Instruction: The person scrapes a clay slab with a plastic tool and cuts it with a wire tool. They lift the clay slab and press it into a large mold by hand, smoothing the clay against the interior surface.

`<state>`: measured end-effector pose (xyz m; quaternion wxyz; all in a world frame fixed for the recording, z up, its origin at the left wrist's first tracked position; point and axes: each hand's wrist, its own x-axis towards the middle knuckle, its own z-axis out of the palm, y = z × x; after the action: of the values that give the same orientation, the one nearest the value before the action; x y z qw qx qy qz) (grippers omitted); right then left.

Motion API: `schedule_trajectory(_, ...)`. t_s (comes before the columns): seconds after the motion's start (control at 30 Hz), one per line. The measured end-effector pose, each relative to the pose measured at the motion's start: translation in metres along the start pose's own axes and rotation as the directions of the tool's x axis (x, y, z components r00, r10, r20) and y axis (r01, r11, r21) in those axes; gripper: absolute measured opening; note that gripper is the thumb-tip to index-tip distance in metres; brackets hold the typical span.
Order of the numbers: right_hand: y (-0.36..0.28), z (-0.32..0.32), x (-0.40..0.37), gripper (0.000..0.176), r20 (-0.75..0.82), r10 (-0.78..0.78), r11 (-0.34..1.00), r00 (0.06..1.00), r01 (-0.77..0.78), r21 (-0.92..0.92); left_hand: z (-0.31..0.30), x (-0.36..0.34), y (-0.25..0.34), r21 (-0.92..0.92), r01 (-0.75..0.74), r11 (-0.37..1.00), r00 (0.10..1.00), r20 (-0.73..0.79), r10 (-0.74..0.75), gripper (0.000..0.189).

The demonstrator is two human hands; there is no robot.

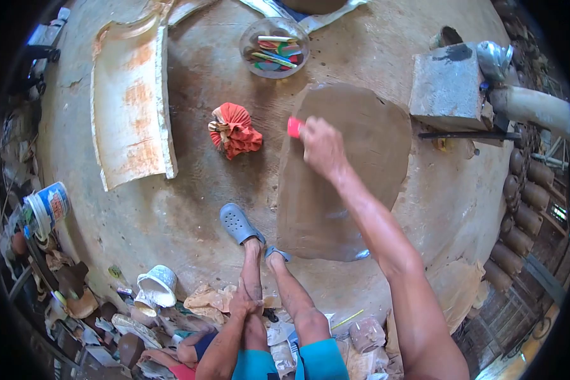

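Observation:
A small red scraper [294, 126] is pinched in my right hand [323, 147], at the upper left edge of a broad, flat slab of brown clay [345, 190] on the floor. The slab's surface looks smooth, with wet shine near its lower edge. My left hand [246, 303] is down by my body, wrapped round my left leg just below the knee. Left of the slab sits a bundle of red cloth [235, 130], gathered and tied. Beyond the slab stands a clear round tub [274, 71] holding several coloured flat tools.
A curved plaster mould [133, 104] lies at left, a grey block [446, 88] at right. Beside my feet in blue clogs [237, 223] are a white bucket [158, 285] and clutter. Part of another person [182, 351] shows at lower left. Clay cylinders [529, 218] line the right side.

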<state>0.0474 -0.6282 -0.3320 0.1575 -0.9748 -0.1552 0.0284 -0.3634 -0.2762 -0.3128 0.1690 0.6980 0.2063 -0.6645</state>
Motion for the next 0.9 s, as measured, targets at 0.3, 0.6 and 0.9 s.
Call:
schedule_trajectory(0.3, -0.137, 0.021, -0.212, 0.032, 0.342, -0.102, 0.985, 0.934, 0.046, 0.169, -0.118, -0.027, -0.05, -0.136, -0.147, 0.98, 0.982, 0.094, 0.161, 0.123)
schedule_trajectory(0.6, -0.211, -0.013, -0.166, 0.013, 0.359, 0.274, 0.882, 0.892, -0.382, 0.276, -0.196, -0.015, -0.117, -0.359, -0.083, 0.93, 0.995, -0.075, 0.06, 0.121)
schedule_trajectory(0.9, -0.265, 0.028, -0.011, 0.017, 0.347, 0.562, 0.739, 0.751, -0.644, 0.198, -0.38, -0.024, -0.141, -0.808, -0.16, 0.566, 0.987, -0.113, 0.118, 0.078)
